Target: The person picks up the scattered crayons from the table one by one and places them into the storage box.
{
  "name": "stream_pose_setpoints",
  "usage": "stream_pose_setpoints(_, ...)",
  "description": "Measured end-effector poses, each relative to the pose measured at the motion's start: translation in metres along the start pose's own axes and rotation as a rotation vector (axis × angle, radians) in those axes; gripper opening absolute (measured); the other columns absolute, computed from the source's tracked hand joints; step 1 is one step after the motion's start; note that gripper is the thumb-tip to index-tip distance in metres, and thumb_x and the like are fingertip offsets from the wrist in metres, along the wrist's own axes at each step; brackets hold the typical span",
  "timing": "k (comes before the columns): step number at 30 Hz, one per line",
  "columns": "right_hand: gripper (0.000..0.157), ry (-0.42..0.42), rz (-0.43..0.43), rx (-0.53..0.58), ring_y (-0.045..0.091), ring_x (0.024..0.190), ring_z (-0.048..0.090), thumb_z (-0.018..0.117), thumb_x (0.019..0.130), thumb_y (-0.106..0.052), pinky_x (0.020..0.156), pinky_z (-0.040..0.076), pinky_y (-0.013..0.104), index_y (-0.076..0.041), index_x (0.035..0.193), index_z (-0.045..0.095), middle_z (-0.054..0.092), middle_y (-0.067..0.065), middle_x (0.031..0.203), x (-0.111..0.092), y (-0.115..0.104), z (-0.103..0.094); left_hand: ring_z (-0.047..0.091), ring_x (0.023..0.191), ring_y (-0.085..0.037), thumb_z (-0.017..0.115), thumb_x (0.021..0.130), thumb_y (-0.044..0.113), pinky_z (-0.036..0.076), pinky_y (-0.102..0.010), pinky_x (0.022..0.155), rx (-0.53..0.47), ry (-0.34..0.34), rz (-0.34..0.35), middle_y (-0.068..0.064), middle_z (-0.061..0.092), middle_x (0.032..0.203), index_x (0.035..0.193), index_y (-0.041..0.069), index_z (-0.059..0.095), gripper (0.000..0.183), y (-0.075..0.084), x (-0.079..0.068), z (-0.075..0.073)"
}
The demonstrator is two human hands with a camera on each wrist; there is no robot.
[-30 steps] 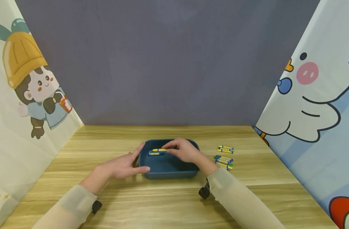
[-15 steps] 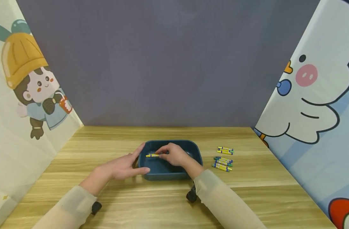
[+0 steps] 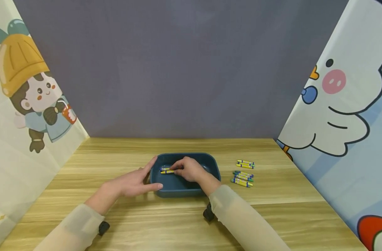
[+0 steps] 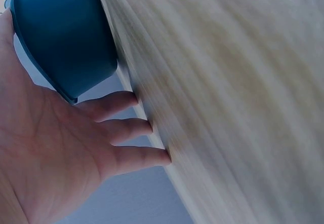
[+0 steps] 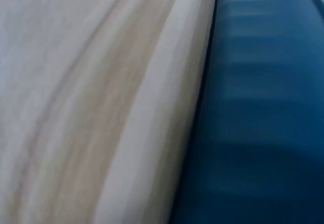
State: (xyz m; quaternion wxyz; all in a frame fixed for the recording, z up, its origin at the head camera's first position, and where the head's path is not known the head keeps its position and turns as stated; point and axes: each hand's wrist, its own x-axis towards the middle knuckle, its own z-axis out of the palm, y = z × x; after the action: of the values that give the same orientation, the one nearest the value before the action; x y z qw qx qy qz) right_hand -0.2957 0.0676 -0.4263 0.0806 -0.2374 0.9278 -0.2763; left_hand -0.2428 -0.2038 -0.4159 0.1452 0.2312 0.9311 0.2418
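A dark blue tray (image 3: 184, 194) with rounded corners lies on the table. My left hand (image 3: 135, 182) rests against its left end, thumb across the front corner and index finger along the back left corner. In the left wrist view the other fingers (image 4: 134, 127) of this hand (image 4: 55, 148) reach straight out to the tabletop beside the tray (image 4: 66, 36). Inside the tray, my right hand (image 3: 191, 170) pinches a yellow crayon (image 3: 167, 172) by its right end. Just behind it lies a crayon with a blue-and-yellow wrapper (image 3: 165, 169), partly hidden.
Right of the tray, several crayons (image 3: 242, 178) lie close together on the wooden table (image 3: 191, 223). A smaller group of crayons (image 3: 245, 164) lies behind them. A grey wall (image 3: 184, 69) stands at the back. The right wrist view shows the tray's outer side (image 5: 258, 107).
My right hand has moved left and slightly down within the tray, bringing the yellow crayon from behind the other crayon to its front side. The left hand has stayed at the tray's end.
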Motion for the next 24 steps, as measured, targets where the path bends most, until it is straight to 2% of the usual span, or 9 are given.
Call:
stream_pose_setpoints(7,0.028,-0.014,-0.003,-0.009,0.026,0.128,0.071,0.071,0.107,-0.009,0.111,0.058,0.048,-0.021,0.128,0.084,0.081,0.0,0.13,0.0015,-0.0005,0.0005,0.046,0.155,-0.052,0.057,0.102,0.077,0.04,-0.069,0.124,0.001,-0.005,-0.007,-0.032,0.038,0.172,0.178,0.026,-0.009,0.113,0.0008,-0.0014,-0.0004)
stream_pose_setpoints(19,0.029,-0.004,0.032,0.007,0.026,0.132,0.07,0.071,0.107,-0.008,0.114,0.057,0.049,-0.026,0.125,0.085,0.081,-0.001,0.131,0.0012,-0.0023,0.0018,0.035,0.158,-0.06,0.057,0.101,0.079,0.037,-0.074,0.124,0.0,-0.01,-0.038,-0.033,0.033,0.174,0.178,0.032,-0.01,0.112,0.0032,-0.0049,-0.0012)
stream_pose_setpoints(24,0.028,0.004,0.042,0.016,0.025,0.13,0.071,0.073,0.106,-0.009,0.112,0.058,0.048,-0.026,0.124,0.086,0.082,-0.002,0.13,0.0,-0.002,0.001,0.036,0.158,-0.06,0.056,0.101,0.08,0.037,-0.073,0.124,0.001,-0.008,-0.034,-0.033,0.033,0.174,0.178,0.031,-0.01,0.112,0.0027,-0.004,-0.0004)
